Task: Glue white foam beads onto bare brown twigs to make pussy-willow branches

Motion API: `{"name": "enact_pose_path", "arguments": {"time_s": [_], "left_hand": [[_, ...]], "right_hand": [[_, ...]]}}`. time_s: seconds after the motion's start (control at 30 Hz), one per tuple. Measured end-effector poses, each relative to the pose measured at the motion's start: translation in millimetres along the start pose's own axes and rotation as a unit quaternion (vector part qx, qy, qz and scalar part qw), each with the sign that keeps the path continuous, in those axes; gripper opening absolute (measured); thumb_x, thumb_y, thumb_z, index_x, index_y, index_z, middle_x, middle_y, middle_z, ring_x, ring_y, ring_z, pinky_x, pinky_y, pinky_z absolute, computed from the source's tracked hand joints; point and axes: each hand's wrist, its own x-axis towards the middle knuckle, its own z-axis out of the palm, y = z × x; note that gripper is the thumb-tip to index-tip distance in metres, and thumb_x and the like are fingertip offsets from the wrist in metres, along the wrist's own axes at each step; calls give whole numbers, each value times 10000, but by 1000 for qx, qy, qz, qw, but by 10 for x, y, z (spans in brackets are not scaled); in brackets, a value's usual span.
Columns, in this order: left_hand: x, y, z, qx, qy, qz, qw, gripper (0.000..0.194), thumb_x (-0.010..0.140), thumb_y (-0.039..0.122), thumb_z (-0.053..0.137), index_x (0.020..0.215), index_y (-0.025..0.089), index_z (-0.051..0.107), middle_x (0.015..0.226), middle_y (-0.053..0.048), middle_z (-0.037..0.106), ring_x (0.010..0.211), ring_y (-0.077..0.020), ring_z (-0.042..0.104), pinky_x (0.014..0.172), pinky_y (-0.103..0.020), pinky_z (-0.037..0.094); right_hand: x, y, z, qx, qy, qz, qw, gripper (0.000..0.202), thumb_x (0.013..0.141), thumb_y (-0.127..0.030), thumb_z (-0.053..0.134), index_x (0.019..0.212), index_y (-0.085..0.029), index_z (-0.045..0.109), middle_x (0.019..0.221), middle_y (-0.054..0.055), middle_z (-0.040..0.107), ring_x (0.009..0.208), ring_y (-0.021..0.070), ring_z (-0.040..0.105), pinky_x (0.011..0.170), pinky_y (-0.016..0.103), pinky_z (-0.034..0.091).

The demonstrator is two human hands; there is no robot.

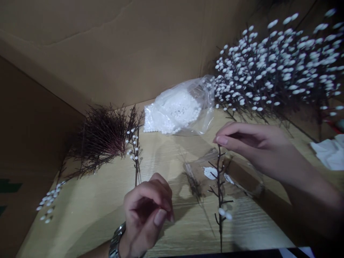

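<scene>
Pale wooden desk [104, 197] between cardboard walls
The brown wall [120, 53] rises beyond the left grip [147, 211], a darker wall [32, 125] stands left of it; shadows dim the desk beneath.

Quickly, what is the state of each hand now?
Left hand: closed in a pinch; anything held cannot be told.
Right hand: closed, holding the brown twig at its tip.
</scene>
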Motion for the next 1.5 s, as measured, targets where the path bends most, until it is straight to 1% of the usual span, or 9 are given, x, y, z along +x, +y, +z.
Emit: {"name": "enact_pose_path", "arguments": {"time_s": [0.13, 0.43, 0.73, 0.9, 1.03, 1.13, 1.3, 1.43, 1.5], "left_hand": [[3, 15, -2, 3, 4, -26, 1000, 69, 959, 270, 603, 918, 226, 636, 634, 20, 527, 663, -150, 482, 618, -272, 398], [3, 26, -8, -13, 12, -58, 998, 84, 958, 290, 611, 897, 244, 644, 609, 22, 489, 656, -163, 452, 567, -278, 366], [3, 21, 3, -13, 20, -82, 996, 93, 956, 298, 635, 895, 249, 686, 617, 20, 660, 669, -162, 497, 622, -297, 376], [-6, 33, -5, -3, 13, -88, 996, 155, 983, 310, 602, 918, 249, 729, 622, 9, 707, 678, -167, 501, 655, -308, 386], [-10, 39, -1, -7, 9, -89, 996, 142, 982, 304, 606, 924, 255, 725, 625, 13, 707, 669, -167, 499, 647, -307, 383], [-2, 33, -1, -17, -1, -73, 997, 124, 975, 296, 612, 926, 249, 715, 646, 7, 699, 671, -163, 502, 635, -300, 388], [11, 27, 1, -22, -7, -70, 997, 73, 962, 271, 630, 939, 234, 688, 637, 7, 645, 677, -149, 534, 621, -277, 415], [5, 19, 8, -36, -5, -75, 997, 76, 972, 232, 616, 949, 224, 688, 678, 15, 598, 626, -112, 569, 570, -243, 445], [-1, 12, 7, -36, -5, -71, 997, 77, 973, 229, 613, 953, 222, 687, 680, 14, 594, 624, -112, 583, 572, -243, 463]], "right_hand": [[-2, 9, 6, -4, 7, -7, 1000, 138, 866, -395, 699, 799, -278, 730, 796, -43, 712, 715, 110, 626, 632, 200, 479], [-6, 16, 12, 0, 4, -9, 1000, 122, 871, -374, 700, 802, -278, 729, 786, -43, 710, 707, 98, 625, 629, 185, 481], [-13, 23, 8, 0, 5, -17, 1000, 107, 886, -331, 684, 804, -276, 725, 788, -26, 706, 709, 106, 624, 633, 208, 486], [-6, 18, 17, -12, 10, -15, 1000, 109, 880, -328, 684, 795, -276, 726, 778, -19, 708, 702, 118, 624, 622, 229, 486], [-6, 7, 17, -14, 7, -8, 1000, 118, 877, -349, 685, 797, -273, 728, 785, -21, 713, 705, 121, 627, 620, 228, 487], [-15, 0, 15, -7, 11, -4, 1000, 113, 870, -352, 696, 792, -276, 728, 777, -31, 710, 697, 115, 627, 616, 212, 486], [-17, 7, 14, -5, 8, -8, 1000, 120, 870, -369, 697, 792, -284, 727, 777, -45, 706, 695, 104, 625, 616, 192, 486], [-4, 16, 17, -7, 8, -8, 1000, 124, 867, -383, 699, 797, -285, 727, 781, -46, 707, 700, 109, 627, 618, 197, 487], [-4, 13, 17, -7, 9, -7, 1000, 128, 865, -384, 698, 796, -281, 728, 786, -42, 711, 703, 114, 630, 622, 205, 488]]}}
